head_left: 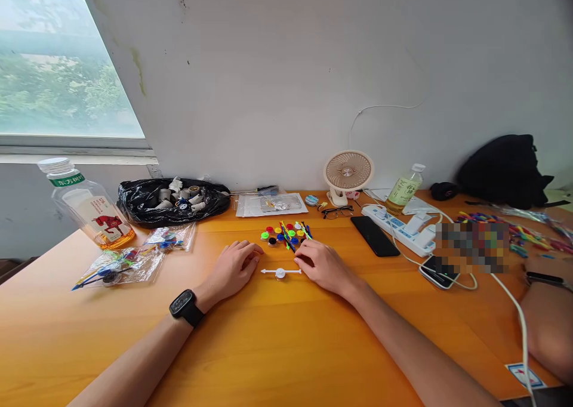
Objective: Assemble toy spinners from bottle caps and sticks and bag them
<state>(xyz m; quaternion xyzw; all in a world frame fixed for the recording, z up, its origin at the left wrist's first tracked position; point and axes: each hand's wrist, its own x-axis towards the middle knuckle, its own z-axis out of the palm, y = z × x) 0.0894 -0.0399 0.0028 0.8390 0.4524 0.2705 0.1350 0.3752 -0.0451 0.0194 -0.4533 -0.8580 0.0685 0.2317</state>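
A white arrow spinner (pixel 280 273) with a round hub lies in front of me, its pointed end to the left. My right hand (pixel 323 265) has its thumb and fingers closed at the spinner's tail end; the fingertips are partly hidden. My left hand (pixel 230 268) rests on the table left of the arrow tip, fingers loosely bent and apart, holding nothing. Just beyond both hands is a cluster of small round pieces (pixel 272 241) in red, green, yellow, blue, black and white. Several coloured arrow sticks (pixel 285 233) lie among them, near my right fingertips.
Clear bags of parts (pixel 129 267), a large bottle (pixel 92 207) and a black plastic bag (pixel 134 199) stand left. Behind are a fan (pixel 348 171) and glasses (pixel 336 212). Rightward lie a phone (pixel 374 236), a power strip (pixel 394 228) with cables, and another person's arm (pixel 548 317).
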